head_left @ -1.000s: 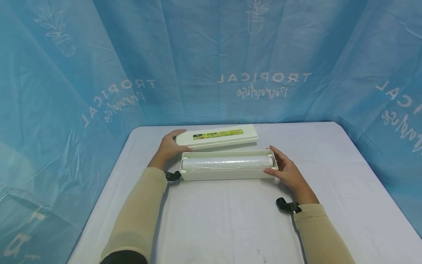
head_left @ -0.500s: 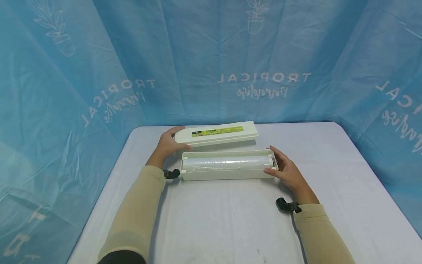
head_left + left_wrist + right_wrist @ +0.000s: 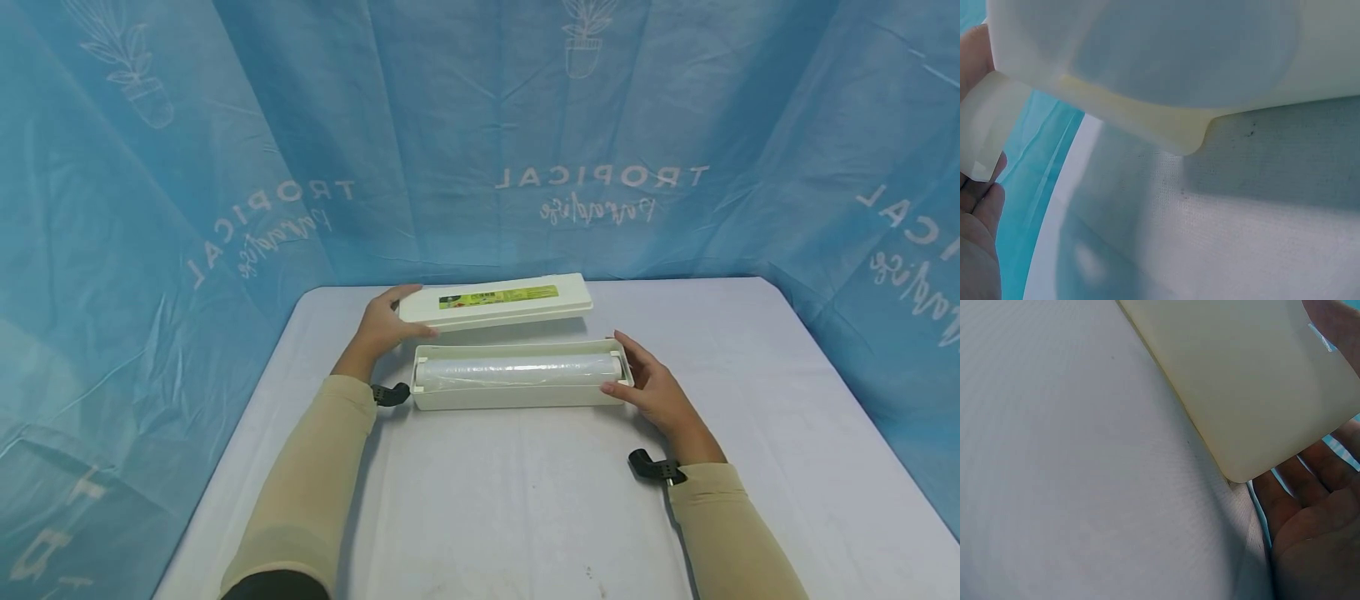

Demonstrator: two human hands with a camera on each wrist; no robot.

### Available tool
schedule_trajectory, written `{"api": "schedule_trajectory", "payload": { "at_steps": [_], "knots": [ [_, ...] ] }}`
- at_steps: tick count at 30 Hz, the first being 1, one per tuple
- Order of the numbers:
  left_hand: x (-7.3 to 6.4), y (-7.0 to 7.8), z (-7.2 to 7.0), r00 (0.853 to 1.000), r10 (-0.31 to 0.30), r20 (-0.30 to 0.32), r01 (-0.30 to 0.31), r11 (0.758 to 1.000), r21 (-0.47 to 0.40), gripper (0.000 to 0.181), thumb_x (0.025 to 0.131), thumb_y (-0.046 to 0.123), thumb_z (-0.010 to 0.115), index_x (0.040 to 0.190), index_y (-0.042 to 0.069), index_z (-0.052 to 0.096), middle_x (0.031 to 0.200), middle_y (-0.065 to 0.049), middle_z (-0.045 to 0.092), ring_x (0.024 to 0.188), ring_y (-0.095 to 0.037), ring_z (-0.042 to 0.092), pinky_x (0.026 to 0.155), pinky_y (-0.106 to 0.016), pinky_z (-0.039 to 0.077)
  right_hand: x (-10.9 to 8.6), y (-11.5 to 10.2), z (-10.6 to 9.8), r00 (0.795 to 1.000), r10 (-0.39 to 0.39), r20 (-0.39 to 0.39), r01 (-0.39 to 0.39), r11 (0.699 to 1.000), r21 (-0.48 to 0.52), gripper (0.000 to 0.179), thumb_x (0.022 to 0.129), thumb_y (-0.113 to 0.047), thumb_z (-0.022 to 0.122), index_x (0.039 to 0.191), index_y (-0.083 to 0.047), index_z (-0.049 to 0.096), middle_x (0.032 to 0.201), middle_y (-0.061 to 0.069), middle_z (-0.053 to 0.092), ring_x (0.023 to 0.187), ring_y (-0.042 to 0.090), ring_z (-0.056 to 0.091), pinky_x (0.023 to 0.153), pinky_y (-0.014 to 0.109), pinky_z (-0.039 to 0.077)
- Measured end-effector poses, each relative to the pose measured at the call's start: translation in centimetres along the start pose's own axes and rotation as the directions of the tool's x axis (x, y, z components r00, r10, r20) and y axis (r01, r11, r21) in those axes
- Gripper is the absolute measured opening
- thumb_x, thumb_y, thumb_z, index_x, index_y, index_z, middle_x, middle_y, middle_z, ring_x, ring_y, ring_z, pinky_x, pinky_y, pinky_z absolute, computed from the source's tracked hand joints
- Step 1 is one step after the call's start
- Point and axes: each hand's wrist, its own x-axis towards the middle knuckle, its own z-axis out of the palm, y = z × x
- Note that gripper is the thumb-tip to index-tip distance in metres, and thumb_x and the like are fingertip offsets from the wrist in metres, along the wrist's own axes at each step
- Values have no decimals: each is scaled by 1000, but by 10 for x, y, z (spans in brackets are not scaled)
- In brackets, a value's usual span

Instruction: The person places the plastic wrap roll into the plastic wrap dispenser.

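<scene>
My left hand [image 3: 378,332] grips the left end of a long white lid [image 3: 495,315] with a yellow-green label, thumb at the near edge, fingers at the far one. The lid is held behind an uncovered white cling film box [image 3: 517,398], its right end farther back. A roll of cling film [image 3: 517,372] lies lengthwise in the box. At the box's right end my right hand [image 3: 660,400] holds on, thumb on the front wall and fingers round the far corner. In the right wrist view the box's pale wall [image 3: 1241,381] stands on the cloth beside the palm [image 3: 1316,531].
A white cloth covers the table [image 3: 480,500]. Blue printed curtains [image 3: 480,150] hang at its back and both sides. Black wrist cameras sit on both wrists, and a cable [image 3: 678,537] runs from the right one along the sleeve.
The left hand has moved the lid up and back, away from the box, and its right end slightly to the right. The right hand and the box have stayed in place.
</scene>
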Motion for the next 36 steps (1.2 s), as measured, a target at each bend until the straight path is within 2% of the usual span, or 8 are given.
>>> {"api": "schedule_trajectory", "payload": {
  "at_steps": [9, 18, 24, 32, 36],
  "knots": [
    [-1, 5, 1, 1000, 14, -7, -14, 1000, -4, 113, 55, 56, 103, 154, 26, 57, 161, -3, 44, 151, -33, 33, 117, -54, 37, 0, -1, 0, 1000, 3, 3, -3, 1000, 25, 100, 89, -15, 89, 168, -12, 27, 164, 9, 38, 146, 33, 41, 103, 16, 43],
    [-4, 8, 2, 999, 35, -20, -35, 999, -22, 115, 55, 58, 103, 154, 23, 57, 160, -2, 45, 150, -33, 35, 117, -54, 38, -1, -4, 1, 1000, 8, -4, -8, 1000, -5, 100, 89, -17, 89, 168, -12, 27, 163, 10, 40, 145, 32, 42, 105, 17, 42],
    [-6, 9, 2, 999, 36, -31, -38, 998, -48, 111, 56, 55, 103, 153, 25, 59, 159, -1, 47, 148, -31, 38, 115, -53, 41, -1, -6, 2, 1000, 13, 0, -13, 1000, 3, 100, 90, -15, 88, 168, -12, 26, 164, 10, 38, 146, 33, 40, 106, 18, 41],
    [-9, 10, 0, 1000, 27, -12, -27, 999, -45, 108, 59, 53, 103, 153, 28, 58, 161, -2, 44, 150, -31, 36, 116, -52, 40, -1, -4, 1, 1000, 12, -1, -12, 1000, -3, 100, 90, -16, 88, 168, -13, 27, 164, 9, 38, 146, 32, 40, 107, 18, 40],
    [-12, 11, -1, 1000, 29, -12, -29, 999, -35, 106, 59, 52, 103, 153, 28, 58, 162, -2, 43, 152, -30, 33, 120, -49, 35, -1, -5, 1, 1000, 8, 3, -8, 1000, 4, 100, 90, -14, 88, 168, -11, 26, 164, 10, 38, 147, 33, 39, 108, 21, 40]
  ]
}}
